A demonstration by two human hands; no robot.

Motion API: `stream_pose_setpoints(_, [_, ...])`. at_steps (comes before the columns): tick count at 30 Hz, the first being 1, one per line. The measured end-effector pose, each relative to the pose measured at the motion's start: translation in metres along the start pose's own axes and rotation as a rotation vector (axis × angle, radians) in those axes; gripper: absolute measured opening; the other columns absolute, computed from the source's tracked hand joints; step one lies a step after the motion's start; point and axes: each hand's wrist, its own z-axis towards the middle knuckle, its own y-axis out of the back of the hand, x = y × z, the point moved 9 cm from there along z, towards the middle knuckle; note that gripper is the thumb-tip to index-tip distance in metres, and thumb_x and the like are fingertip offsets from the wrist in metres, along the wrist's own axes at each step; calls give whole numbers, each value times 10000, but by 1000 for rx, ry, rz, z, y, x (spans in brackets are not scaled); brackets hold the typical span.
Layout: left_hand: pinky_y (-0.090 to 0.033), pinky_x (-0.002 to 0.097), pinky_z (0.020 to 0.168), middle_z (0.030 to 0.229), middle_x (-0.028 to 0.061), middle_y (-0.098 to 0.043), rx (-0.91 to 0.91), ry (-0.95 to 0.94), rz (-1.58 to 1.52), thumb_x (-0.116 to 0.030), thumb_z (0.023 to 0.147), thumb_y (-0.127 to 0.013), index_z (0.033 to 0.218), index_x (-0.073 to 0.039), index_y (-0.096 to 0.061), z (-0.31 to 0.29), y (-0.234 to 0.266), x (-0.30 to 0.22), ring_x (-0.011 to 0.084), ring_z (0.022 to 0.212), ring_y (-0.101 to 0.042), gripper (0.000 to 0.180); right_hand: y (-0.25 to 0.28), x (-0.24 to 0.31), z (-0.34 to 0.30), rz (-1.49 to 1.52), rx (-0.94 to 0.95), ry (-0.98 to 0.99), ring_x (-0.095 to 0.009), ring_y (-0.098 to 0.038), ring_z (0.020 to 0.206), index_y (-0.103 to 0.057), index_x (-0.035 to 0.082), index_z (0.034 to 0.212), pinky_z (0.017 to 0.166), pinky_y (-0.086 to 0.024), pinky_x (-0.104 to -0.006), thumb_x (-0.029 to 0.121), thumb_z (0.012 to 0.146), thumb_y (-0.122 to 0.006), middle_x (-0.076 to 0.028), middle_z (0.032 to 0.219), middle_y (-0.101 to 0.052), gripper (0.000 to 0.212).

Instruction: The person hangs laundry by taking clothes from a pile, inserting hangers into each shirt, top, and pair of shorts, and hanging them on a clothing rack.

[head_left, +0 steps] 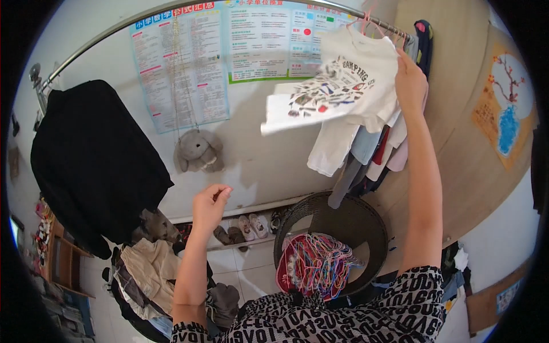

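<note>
Right hand (409, 83) fingers gripping white printed cotton T-shirt (343, 86) on pink wire hanger (366, 23); left hand (209, 204) loosely curled, empty. Risk: hanger slipping off curved metal rail (171, 14).

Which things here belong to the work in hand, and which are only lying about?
In hand: right hand, white printed T-shirt, clothes rail, basket of hangers.
Lying about: plush rabbit, wall posters, shoes, black garment.

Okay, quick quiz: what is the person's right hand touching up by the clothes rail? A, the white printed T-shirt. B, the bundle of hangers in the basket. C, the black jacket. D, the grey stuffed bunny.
A: the right hand is raised against the white printed T-shirt hanging on the rail, while the left hand is held apart and empty.
</note>
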Motion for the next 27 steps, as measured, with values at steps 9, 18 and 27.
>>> stream_pose_setpoints(9, [-482, 338, 665, 826, 140, -651, -182, 104, 336, -207, 823, -632, 915, -45, -672, -88, 77, 81, 283, 739, -626, 190, -70, -54, -65, -115, 100, 325, -315, -523, 1104, -627, 66, 1096, 935, -410, -390, 189, 900, -505, -148, 1181, -577, 261])
stream_pose_setpoints(18, [-396, 444, 887, 1157, 181, -482, -753, 562, 1053, -124, 664, -717, 1117, -79, -549, -279, 217, 200, 371, 1069, -447, 484, -132, -97, -358, 328, 525, -204, -277, -560, 1082, -547, -43, 1187, 952, -419, -369, 134, 927, -505, -207, 1162, -586, 317])
stream_pose_setpoints(27, [-425, 411, 864, 1068, 129, -546, -730, 867, 1074, -143, 695, -698, 1006, -76, -576, -327, 279, 230, 334, 1029, -498, 340, -114, 205, -603, 843, 1689, -112, -221, -636, 800, -604, 53, 1125, 722, -477, -324, 166, 883, -571, -184, 886, -647, 269])
